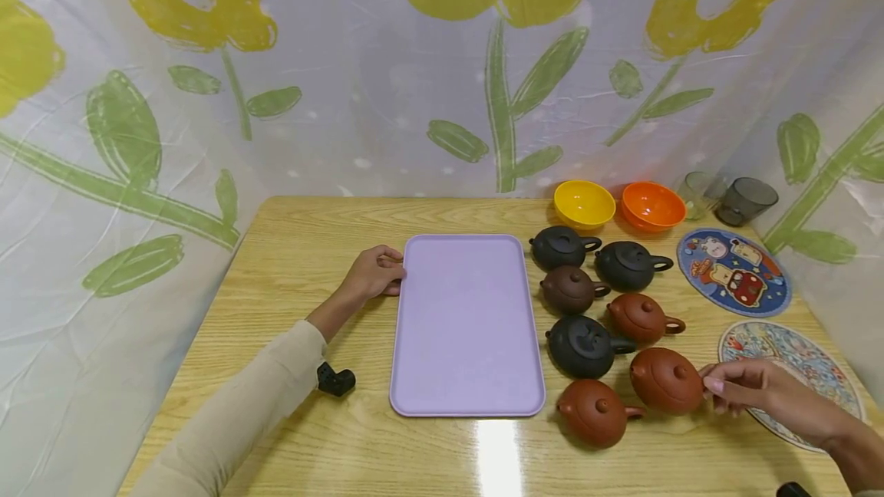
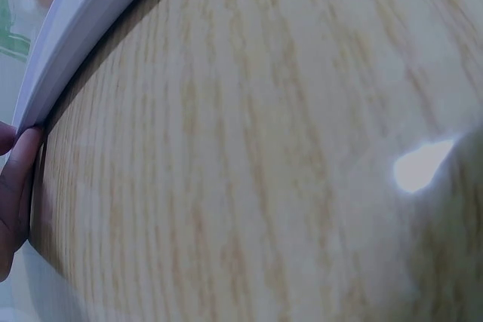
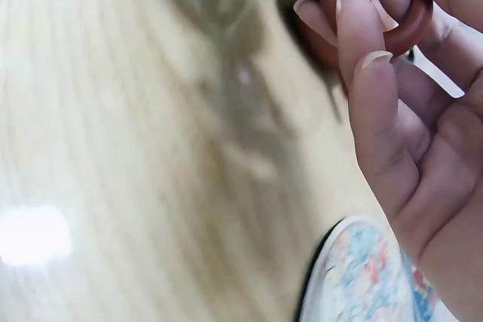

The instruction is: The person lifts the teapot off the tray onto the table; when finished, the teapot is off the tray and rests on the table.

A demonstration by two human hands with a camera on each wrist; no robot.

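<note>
A person sat at a pale wooden table (image 1: 311, 251) backed by a flower-printed curtain (image 1: 276, 60), with a bare lilac tray (image 1: 466, 324) lying flat at its centre. The left hand (image 1: 373, 273) rested against the tray's left rim, fingers loosely curled at the edge, apparently to steady it; the wrist view showed a fingertip (image 2: 19, 179) tucked under that rim.

To the tray's right, seven small clay teapots stood in two loose rows, near one another and within easy reach. The right hand (image 1: 749, 390) pinched the ring handle (image 3: 411, 16) of the large reddish-brown teapot (image 1: 666, 380) at the front of the outer row, fingers hooked around and through the loop; the pot sat on the table, upright. Another reddish teapot (image 1: 595, 411) stood just beside it, a black teapot (image 1: 585, 345) behind that.

Two round printed mats lay further right: the blue mat (image 1: 733, 271) behind, the pale patterned mat (image 1: 808, 359) partly under the right wrist. At the far edge sat a yellow bowl (image 1: 583, 204) and an orange bowl (image 1: 652, 205), with two tumblers (image 1: 746, 200) tipped on their sides in the corner. A small black object (image 1: 335, 380) lay near the left forearm.
</note>
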